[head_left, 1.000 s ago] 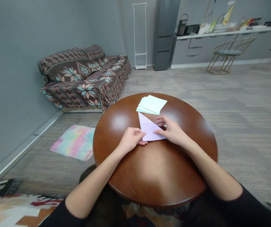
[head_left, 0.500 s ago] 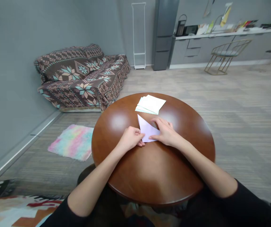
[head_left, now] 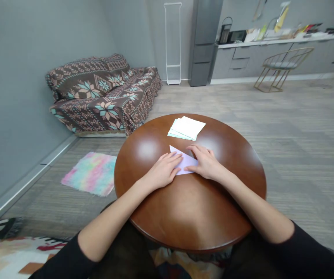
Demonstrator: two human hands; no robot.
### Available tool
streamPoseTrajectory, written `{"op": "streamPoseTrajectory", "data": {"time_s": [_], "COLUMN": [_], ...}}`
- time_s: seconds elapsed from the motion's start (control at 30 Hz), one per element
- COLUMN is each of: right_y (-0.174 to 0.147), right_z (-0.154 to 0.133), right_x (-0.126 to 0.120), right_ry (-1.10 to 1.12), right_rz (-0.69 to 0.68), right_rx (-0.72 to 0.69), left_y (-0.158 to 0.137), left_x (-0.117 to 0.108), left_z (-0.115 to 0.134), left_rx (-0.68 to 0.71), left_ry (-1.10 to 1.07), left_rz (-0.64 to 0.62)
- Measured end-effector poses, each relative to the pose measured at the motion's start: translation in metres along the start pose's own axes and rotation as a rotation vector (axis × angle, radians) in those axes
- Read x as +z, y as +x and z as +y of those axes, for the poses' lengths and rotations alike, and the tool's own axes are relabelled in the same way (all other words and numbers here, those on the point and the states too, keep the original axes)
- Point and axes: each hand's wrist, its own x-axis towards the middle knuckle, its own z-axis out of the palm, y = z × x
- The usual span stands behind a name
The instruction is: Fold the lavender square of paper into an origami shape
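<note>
Plainly, a round bench of glossy reddish-brown wood [head_left: 184, 213] fills the middle of the view, with pale patches of light reflected on its top. On it, between the two hands, lies a folded lilac paper triangle [head_left: 189, 161]. The left hand [head_left: 167, 170] is laid palm down over the triangle's left part, its fingers stretched out side by side. The right hand [head_left: 205, 161] is at the triangle's right end, thumb and forefinger spread apart, the thumb resting on the paper; its lower fingers are hidden. Just beyond, a fanned stack of square white and pale-green sheets [head_left: 188, 128] lies near the far rim.

Grey striped flooring [head_left: 295, 147] runs around the bench. To the left are a fluffy pastel rainbow rug [head_left: 89, 173] and, farther back against the grey wall [head_left: 24, 69], a sofa under a brown, pink and turquoise patterned cover [head_left: 102, 93]. At the back stand a narrow white metal rack [head_left: 173, 66], a tall dark-grey refrigerator [head_left: 206, 42], a row of light-grey kitchen cabinets [head_left: 254, 62] and a gold wire-framed chair [head_left: 284, 65].
</note>
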Motion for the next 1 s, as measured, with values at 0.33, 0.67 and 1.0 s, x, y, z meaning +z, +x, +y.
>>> {"op": "streamPoseTrajectory", "data": {"time_s": [0.33, 0.67, 1.0], "right_y": [-0.007, -0.009, -0.033], "right_z": [0.003, 0.020, 0.030], "right_x": [-0.003, -0.020, -0.034], "right_ry": [-0.139, -0.228, -0.343], "right_rz": [-0.067, -0.089, -0.066], "right_rx": [-0.170, -0.364, -0.428], "left_y": [0.003, 0.012, 0.012], "left_x": [-0.004, -0.016, -0.014], "left_z": [0.008, 0.018, 0.018], "left_rx": [-0.060, -0.061, -0.076], "left_ry": [0.214, 0.322, 0.354], "left_rz": [-0.058, -0.129, -0.172]}}
